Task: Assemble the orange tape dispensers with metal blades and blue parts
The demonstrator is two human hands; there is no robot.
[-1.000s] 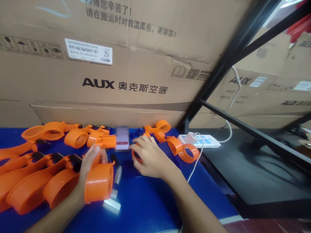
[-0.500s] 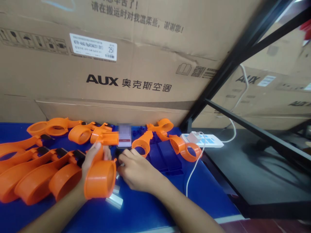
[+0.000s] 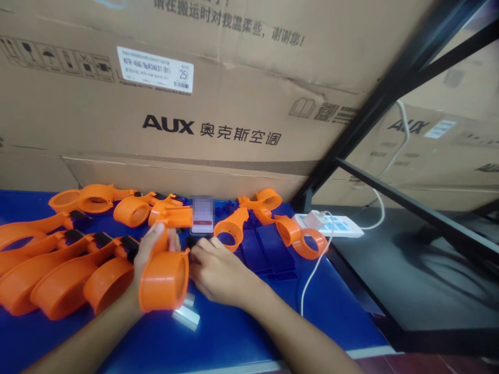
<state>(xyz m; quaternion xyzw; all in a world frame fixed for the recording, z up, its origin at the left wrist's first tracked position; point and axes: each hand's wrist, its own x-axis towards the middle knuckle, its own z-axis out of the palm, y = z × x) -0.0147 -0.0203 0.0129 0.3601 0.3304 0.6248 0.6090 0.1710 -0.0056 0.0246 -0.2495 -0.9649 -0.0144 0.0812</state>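
Observation:
My left hand is closed around the handle of an orange plastic tape dispenser, whose round ring hangs toward me. Close beside it on the right, my right hand has its fingers curled into a pinch. A small dark bit shows at those fingertips; what they grip is mostly hidden. Beneath the hands, small shiny metal pieces lie on the blue tabletop. A phone with its screen lit is just behind the hands.
Orange dispensers with black ends are lined up at left. More orange dispensers lie behind and right, near dark blue flat parts. A white power strip with a cable sits by the black metal frame. A large carton stands behind.
The view has shifted slightly, so the scene sits a little further right. Both hands keep nearly the same pose, with the orange dispenser still in my left hand.

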